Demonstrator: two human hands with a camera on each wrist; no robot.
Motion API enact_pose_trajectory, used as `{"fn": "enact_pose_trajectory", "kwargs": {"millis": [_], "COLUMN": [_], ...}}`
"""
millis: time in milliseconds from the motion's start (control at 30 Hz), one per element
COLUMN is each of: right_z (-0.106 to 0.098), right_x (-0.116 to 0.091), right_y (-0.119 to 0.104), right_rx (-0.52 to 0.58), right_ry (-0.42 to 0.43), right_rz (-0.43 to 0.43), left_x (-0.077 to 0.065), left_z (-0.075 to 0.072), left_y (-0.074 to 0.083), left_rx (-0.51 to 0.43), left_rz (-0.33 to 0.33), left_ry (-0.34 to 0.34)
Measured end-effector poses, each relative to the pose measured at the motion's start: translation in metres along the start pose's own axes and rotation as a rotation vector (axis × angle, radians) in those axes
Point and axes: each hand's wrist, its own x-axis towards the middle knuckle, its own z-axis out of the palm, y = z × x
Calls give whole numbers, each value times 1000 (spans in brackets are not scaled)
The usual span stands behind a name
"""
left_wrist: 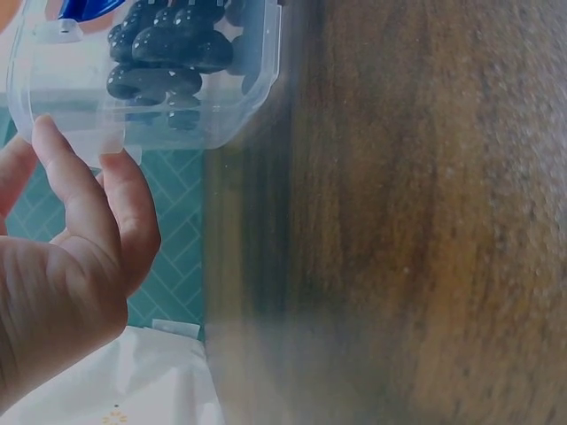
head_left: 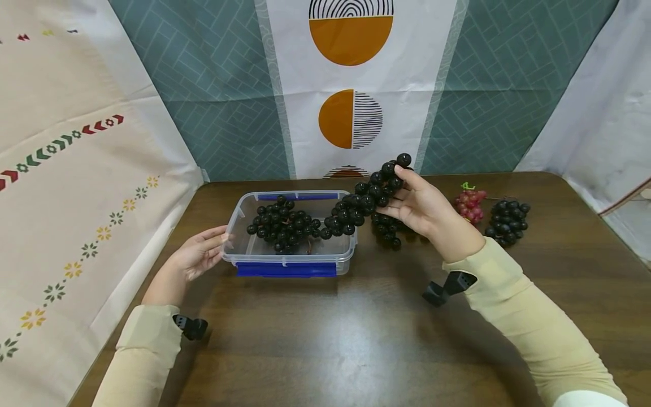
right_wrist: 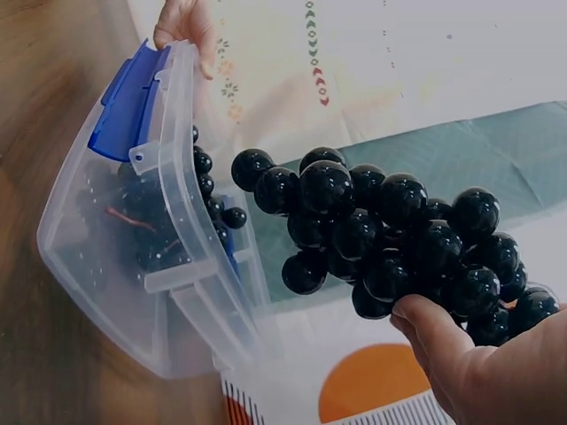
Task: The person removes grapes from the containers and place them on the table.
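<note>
In the head view, a bunch of black grapes [head_left: 363,200] is held by my right hand [head_left: 419,206], its thumb over the upper end. The lower end of the bunch hangs over the right side of a clear plastic container [head_left: 286,258] with blue side clips. Inside the container lie other black grapes [head_left: 282,223]. My left hand [head_left: 198,254] touches the container's left end with its fingertips. The left wrist view shows those fingers [left_wrist: 75,177] extended against the clear wall. In the right wrist view, the held bunch [right_wrist: 381,230] rests along the thumb and palm.
More black grapes [head_left: 387,229] lie on the wooden table [head_left: 351,333] below the right hand. Farther right are a bunch of red grapes [head_left: 470,204] and another black bunch [head_left: 507,221]. A patterned cloth [head_left: 239,113] hangs behind the table.
</note>
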Motion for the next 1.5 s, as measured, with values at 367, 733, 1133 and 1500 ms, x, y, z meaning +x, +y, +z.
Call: {"fn": "enact_pose_trajectory", "kwargs": {"millis": [367, 733, 1133, 1500], "right_z": [-17, -36, -56, -76], "right_x": [-16, -27, -33, -36], "right_y": [-6, -7, -3, 7], "right_rx": [23, 35, 77, 190], "right_ry": [-3, -2, 3, 22], "right_rz": [-14, -7, 13, 37], "left_x": [1, -1, 2, 2], "left_z": [0, 0, 0, -1], "left_y": [0, -3, -3, -4], "left_rx": [-4, -42, -45, -84], "left_rz": [7, 18, 17, 39], "left_ry": [-16, -27, -27, -53]}}
